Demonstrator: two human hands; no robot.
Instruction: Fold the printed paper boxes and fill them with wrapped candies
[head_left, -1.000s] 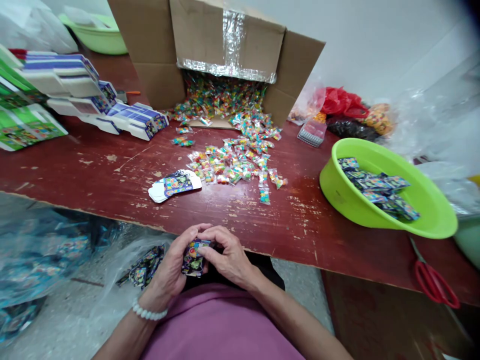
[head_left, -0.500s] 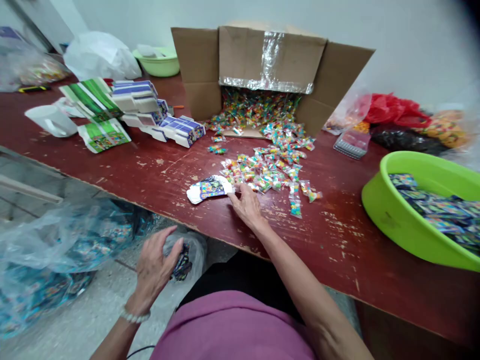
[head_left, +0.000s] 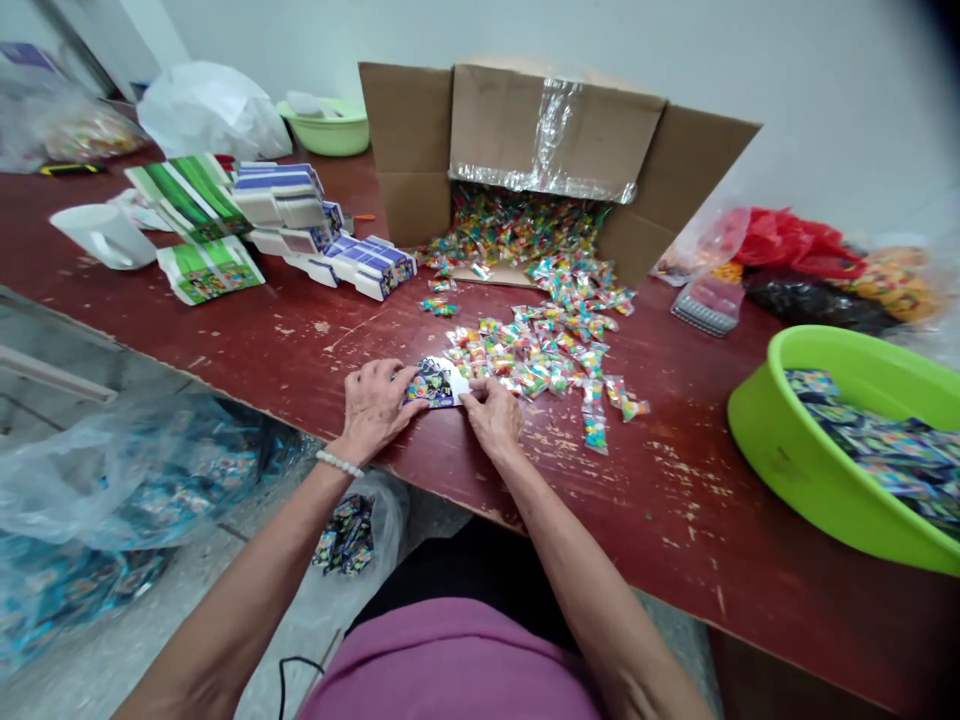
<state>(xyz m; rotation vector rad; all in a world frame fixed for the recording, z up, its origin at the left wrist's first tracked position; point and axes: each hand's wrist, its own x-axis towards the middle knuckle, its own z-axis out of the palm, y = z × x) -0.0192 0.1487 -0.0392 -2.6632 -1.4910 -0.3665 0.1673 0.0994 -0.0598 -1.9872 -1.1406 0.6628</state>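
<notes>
A small stack of flat printed box blanks [head_left: 436,383] lies on the red-brown table [head_left: 300,340] near its front edge. My left hand [head_left: 375,402] rests on the stack's left end, fingers curled over it. At the right end my right hand [head_left: 491,412] pinches a blank with its fingertips. Just right of my hands lies a spread of small colourful candy packets [head_left: 541,352], spilling from a tipped cardboard carton [head_left: 551,140] at the back.
A lime-green basin [head_left: 795,450] with folded dark boxes sits at the right. Stacks of green and blue flat cartons [head_left: 247,215] and a white mug [head_left: 101,238] stand at the left. Plastic bags [head_left: 112,500] of filled boxes lie below the table edge.
My left hand has come up from the bag beside my lap to the stack of blanks on the table. My right hand stays at the stack's right end.
</notes>
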